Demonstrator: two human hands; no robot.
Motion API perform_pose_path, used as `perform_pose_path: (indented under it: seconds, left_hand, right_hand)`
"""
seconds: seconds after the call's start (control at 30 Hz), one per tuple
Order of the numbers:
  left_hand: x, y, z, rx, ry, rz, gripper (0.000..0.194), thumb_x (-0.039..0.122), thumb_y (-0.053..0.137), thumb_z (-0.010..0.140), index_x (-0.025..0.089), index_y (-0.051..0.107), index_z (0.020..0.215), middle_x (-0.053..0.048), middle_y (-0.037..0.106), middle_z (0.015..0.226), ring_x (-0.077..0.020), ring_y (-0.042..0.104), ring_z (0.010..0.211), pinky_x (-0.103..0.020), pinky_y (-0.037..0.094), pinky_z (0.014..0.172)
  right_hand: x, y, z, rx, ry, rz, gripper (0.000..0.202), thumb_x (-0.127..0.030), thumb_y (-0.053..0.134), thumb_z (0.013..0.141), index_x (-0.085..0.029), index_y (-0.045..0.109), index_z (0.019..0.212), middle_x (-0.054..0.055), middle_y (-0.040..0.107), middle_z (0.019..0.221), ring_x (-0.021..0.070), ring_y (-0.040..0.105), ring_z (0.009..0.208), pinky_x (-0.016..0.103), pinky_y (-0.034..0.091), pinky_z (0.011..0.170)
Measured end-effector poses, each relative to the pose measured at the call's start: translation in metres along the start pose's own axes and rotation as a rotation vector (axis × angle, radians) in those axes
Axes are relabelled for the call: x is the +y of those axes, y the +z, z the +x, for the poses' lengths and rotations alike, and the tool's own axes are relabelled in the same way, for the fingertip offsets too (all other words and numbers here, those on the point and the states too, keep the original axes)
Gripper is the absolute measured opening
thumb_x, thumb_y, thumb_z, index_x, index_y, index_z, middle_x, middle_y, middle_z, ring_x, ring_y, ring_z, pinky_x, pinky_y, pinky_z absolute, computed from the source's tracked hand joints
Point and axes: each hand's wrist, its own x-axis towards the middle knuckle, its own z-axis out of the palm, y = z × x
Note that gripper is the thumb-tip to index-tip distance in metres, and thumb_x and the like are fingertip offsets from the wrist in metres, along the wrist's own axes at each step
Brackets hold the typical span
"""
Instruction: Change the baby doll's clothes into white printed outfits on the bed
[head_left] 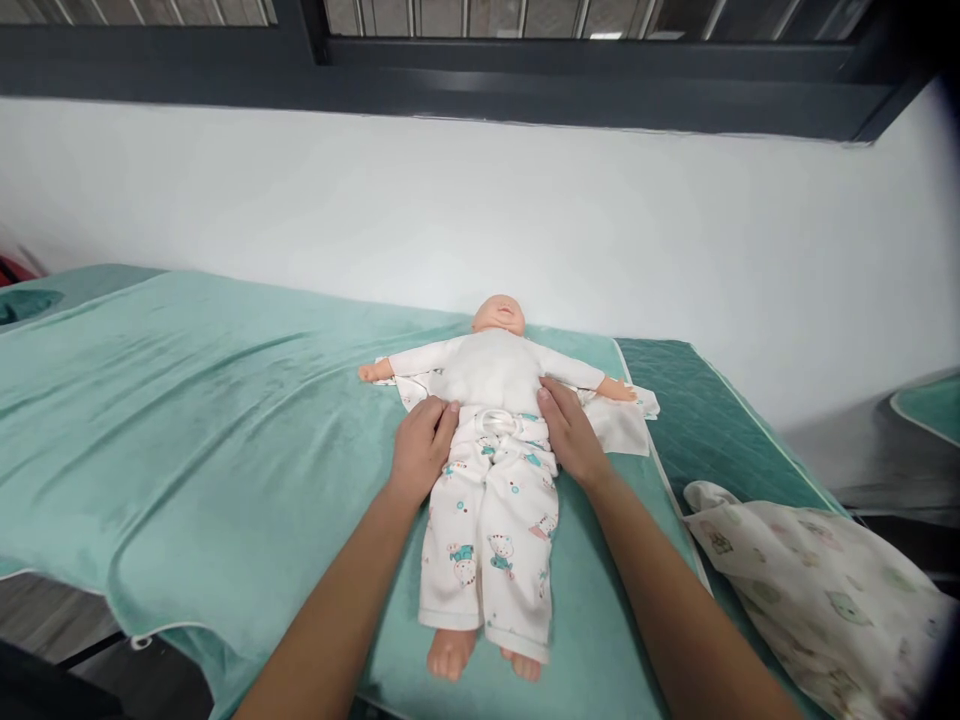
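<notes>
Two bare hands flank a doll [491, 370] lying face up on a green cover [262, 450], its head at the far side beside the wall [480, 210]. Our left hand [421, 445] is partly curled at the left of the patterned trousers' [487, 560] waist; our right hand [574, 430], looser, thumb uppermost, rests at the right. We cannot tell whether either grips fabric, as the undersides are hidden. We judge that uneven pulling could twist the waistband, already bunched near its drawstring [499, 423], or drag the doll askew on the soft cover. Tugging could also crease the open garment [619, 425] spread under its arms, and a hasty thumb could snag the white top [487, 368].
</notes>
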Motion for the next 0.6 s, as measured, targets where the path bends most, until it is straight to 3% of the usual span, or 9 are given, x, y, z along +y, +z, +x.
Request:
perform_pose_path:
  seconds: [0.13,0.3,0.47,0.6]
  left_hand:
    - [-0.0006,-0.0003,-0.0002,0.000,-0.003,-0.011,0.038,0.039,0.039,0.100,0.021,0.038,0.067,0.002,0.047,0.065,-0.0144,0.047,0.066,-0.030,0.032,0.062]
    - [0.0000,-0.0012,-0.0006,0.000,-0.008,-0.016,0.037,0.039,0.040,0.100,0.021,0.038,0.067,0.002,0.047,0.065,-0.0139,0.046,0.065,-0.029,0.032,0.061]
    - [0.0005,-0.0012,-0.0004,-0.001,-0.016,-0.035,0.038,0.039,0.040,0.100,0.021,0.039,0.067,0.002,0.048,0.066,-0.0140,0.046,0.066,-0.029,0.032,0.062]
    - [0.0010,-0.0011,0.0001,0.001,-0.014,-0.041,0.038,0.039,0.041,0.099,0.021,0.039,0.067,0.002,0.048,0.066,-0.0139,0.046,0.066,-0.029,0.032,0.062]
  right_hand:
    - [0.0032,0.0002,0.0033,-0.002,0.024,0.017,0.056,-0.063,0.040,0.094,-0.024,0.061,0.129,0.011,0.057,0.137,0.0267,0.044,0.135,0.050,0.031,0.117]
    - [0.0036,-0.0023,0.0009,0.108,-0.065,0.004,0.053,-0.059,0.041,0.095,-0.024,0.058,0.132,0.010,0.057,0.138,0.0263,0.046,0.132,0.051,0.033,0.115]
    - [0.0054,-0.0018,0.0059,-0.020,-0.017,-0.010,0.064,-0.062,0.032,0.097,-0.022,0.051,0.142,0.011,0.049,0.148,0.0248,0.035,0.142,0.049,0.023,0.122]
    - [0.0044,-0.0029,0.0072,-0.071,-0.002,-0.009,0.068,-0.064,0.029,0.097,-0.019,0.051,0.143,0.011,0.048,0.149,0.0251,0.035,0.142,0.048,0.022,0.123]
